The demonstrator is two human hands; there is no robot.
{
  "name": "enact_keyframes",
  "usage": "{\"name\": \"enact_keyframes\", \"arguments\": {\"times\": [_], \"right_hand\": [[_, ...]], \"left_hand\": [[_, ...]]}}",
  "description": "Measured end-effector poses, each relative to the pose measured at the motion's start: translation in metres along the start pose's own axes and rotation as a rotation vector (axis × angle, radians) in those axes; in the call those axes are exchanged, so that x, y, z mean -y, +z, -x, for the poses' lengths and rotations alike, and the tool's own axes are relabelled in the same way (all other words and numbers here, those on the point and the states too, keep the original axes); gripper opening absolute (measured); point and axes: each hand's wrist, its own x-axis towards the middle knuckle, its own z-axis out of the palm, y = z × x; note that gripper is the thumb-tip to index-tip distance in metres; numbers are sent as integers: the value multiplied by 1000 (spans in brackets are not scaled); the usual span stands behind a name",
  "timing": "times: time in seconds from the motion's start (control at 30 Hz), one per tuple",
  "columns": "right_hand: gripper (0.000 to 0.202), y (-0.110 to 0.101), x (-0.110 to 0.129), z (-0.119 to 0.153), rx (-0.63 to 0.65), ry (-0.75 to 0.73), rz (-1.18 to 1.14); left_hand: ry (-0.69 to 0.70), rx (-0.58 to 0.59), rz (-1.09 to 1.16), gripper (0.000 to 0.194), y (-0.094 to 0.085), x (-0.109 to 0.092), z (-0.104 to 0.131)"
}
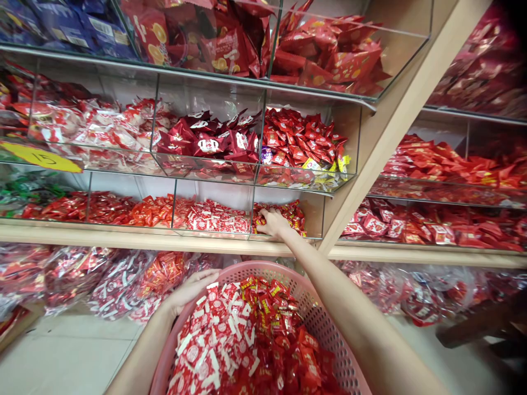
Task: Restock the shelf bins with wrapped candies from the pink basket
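Observation:
A pink perforated plastic basket (329, 334) full of wrapped candies is in front of me at the bottom centre. My left hand (193, 288) is closed on its far-left rim. White-and-red wrapped candies (206, 345) fill its left side, and red-and-yellow ones (272, 304) and plain red ones (307, 356) fill its right. My right hand (272, 222) reaches into the lowest shelf's right-hand compartment and touches red-and-yellow candies (294, 211). Its thumb and bent fingers are apart; some fingertips are hidden among the wrappers.
Clear dividers and front panels (304, 175) split the shelves into candy compartments. A wooden upright (395, 131) stands right of my reaching arm. Bagged candies (164, 271) lie under the bottom shelf board (123, 236). A yellow tag (41, 157) marked 15 is at the left.

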Motion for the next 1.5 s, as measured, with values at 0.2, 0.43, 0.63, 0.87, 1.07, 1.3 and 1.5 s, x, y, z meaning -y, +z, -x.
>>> {"name": "enact_keyframes", "arguments": {"times": [0.2,0.43,0.63,0.87,1.07,1.3,1.5], "right_hand": [[39,0,-7,2,-152,1,-230],[26,3,-24,-4,-412,188,-643],[21,2,-26,-5,-459,373,-1083],[18,-10,-28,2,-460,474,-1485],[13,-16,-30,7,-441,476,-1672],[15,-15,-28,8,-483,473,-1731],[8,-20,-29,10,-464,455,-1796]], "left_hand": [[-6,-2,-5,44,1,-1,1],[11,-9,-39,44,-2,1,-1],[17,-4,-40,42,-4,3,-2],[8,1,-31,44,-2,1,-2],[4,-7,-43,43,-1,-1,-1],[-11,-9,-16,46,0,0,0],[1,-8,-17,46,0,1,-1]]}}
